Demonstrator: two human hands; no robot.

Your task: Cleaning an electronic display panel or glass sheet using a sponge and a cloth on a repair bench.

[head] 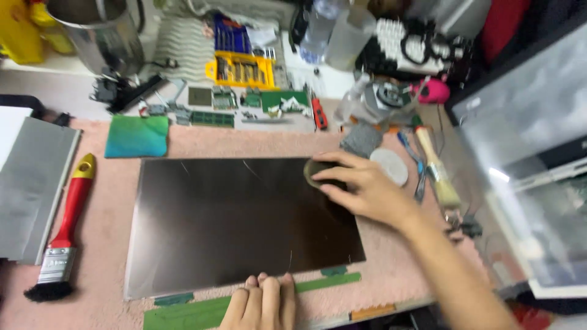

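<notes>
A dark, bare display panel (226, 220) lies flat on a pink towel (110, 305). My right hand (361, 186) reaches in from the right and grips a small dark round pad (313, 172) pressed on the panel's upper right corner. My left hand (263, 302) rests with its fingers together on the panel's near edge, by the green circuit strip (202, 308). It holds nothing.
A red-handled paintbrush (64, 229) and a grey metal cover (30, 183) lie to the left. A teal cloth (137, 136), memory modules and a yellow bit set (241, 70) sit behind. A wooden-handled brush (437, 168) and a white disc (390, 165) lie to the right.
</notes>
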